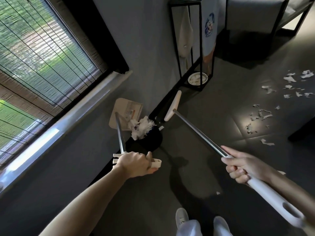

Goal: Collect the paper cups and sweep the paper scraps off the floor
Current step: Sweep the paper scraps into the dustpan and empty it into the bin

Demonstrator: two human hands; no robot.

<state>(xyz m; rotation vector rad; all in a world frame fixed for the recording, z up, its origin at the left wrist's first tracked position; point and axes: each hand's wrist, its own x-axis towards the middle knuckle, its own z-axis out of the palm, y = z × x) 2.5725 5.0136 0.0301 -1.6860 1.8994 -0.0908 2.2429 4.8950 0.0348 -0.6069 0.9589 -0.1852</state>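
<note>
My left hand (136,163) grips the white handle of a long-handled dustpan (125,113), whose pan is tipped up against the wall. White paper scraps (141,127) spill from the pan onto a dark round bin (150,139) beside it. My right hand (245,166) grips the broom pole (201,133) where metal meets the white grip. The white broom head (173,105) is near the wall base, just right of the bin. Several more paper scraps (271,103) lie scattered on the dark floor at the right. No paper cup is visible.
A black metal frame stand (189,45) with a white bowl (197,78) at its base stands by the wall. A window with blinds (39,62) fills the left. A dark furniture edge (303,132) is at the right. My shoes (182,217) are at the bottom.
</note>
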